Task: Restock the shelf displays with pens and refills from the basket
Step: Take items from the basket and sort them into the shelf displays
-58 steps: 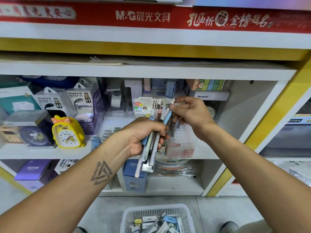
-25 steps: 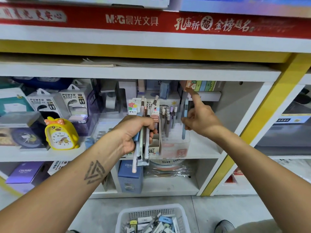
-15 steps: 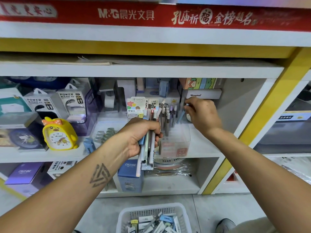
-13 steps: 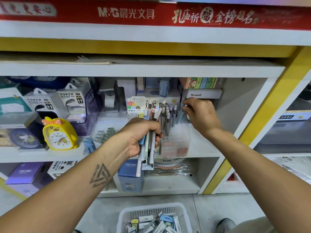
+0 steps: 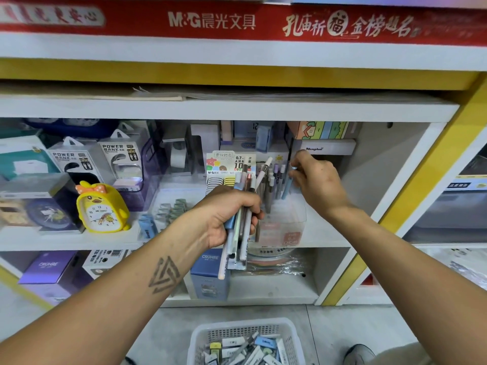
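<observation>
My left hand (image 5: 228,216) grips a bundle of pens and refill packs (image 5: 238,241) upright in front of the middle shelf. Behind it a clear display box (image 5: 286,222) on the shelf holds several pens standing on end. My right hand (image 5: 315,181) is at the box's right side, fingers curled and pinching the top of a light blue pen (image 5: 287,187) that stands in the box. A white basket (image 5: 246,331) on the floor below holds several boxed refills and pens.
A yellow duck clock (image 5: 101,208) and power bank boxes (image 5: 116,160) fill the shelf's left part. A blue Cruhre box (image 5: 209,275) stands on the lower shelf. A yellow post (image 5: 411,196) bounds the bay at right. My shoe (image 5: 359,353) is beside the basket.
My right hand took a pen from the bundle, carried it to the display box and lowered it in; it still pinches the pen's top. The left hand kept hold of the bundle.
</observation>
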Motion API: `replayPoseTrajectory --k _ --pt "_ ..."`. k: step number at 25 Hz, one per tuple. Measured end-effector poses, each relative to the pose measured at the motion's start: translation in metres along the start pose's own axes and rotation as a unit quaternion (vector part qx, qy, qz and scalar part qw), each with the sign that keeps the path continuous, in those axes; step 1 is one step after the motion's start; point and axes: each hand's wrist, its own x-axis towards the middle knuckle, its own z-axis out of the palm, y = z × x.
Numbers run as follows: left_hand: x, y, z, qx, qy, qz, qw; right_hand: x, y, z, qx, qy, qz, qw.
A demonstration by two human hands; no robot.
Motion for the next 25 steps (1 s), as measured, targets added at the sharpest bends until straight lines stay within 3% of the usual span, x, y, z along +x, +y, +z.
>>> replayPoseTrajectory --k 6,7,9,11,13,16,18,20,23,25 --pt "-0.002 0.000 -0.001 0.001 -0.033 -0.006 0.999 0.005 -0.001 0.004 -0.097 -0.040 0.034 0.994" --pt "-0.002 0.000 -0.001 -0.001 -0.039 -0.007 0.999 0.007 -0.005 0.002 -0.052 -0.026 0.061 0.996" --pt "-0.003 0.000 -0.001 -0.005 -0.048 -0.011 0.999 0.011 -0.014 -0.003 0.149 -0.017 0.158 0.976" --pt "-0.004 0.000 -0.001 -0.005 -0.058 -0.016 0.998 0.012 -0.023 -0.007 0.357 -0.067 0.235 0.901" --pt "-0.005 -0.001 -0.001 -0.003 -0.069 -0.024 0.997 0.010 -0.030 -0.009 0.458 -0.094 0.254 0.846" --pt "-0.005 -0.001 -0.005 0.003 -0.065 -0.029 0.997 0.011 -0.034 -0.010 0.510 -0.022 0.268 0.817" --pt "-0.004 0.000 -0.011 0.007 -0.044 -0.028 0.999 0.015 -0.031 -0.013 0.475 0.051 0.263 0.839" --pt "-0.003 0.001 -0.020 0.004 -0.017 -0.023 1.000 0.017 -0.030 -0.015 0.389 0.071 0.215 0.893" --pt "-0.002 0.001 -0.028 -0.009 -0.001 -0.018 1.000 0.012 -0.035 -0.010 0.242 0.015 0.104 0.964" --pt "-0.002 0.002 -0.029 -0.007 0.002 -0.014 1.000 0.006 -0.039 -0.003 0.148 -0.014 0.047 0.988"
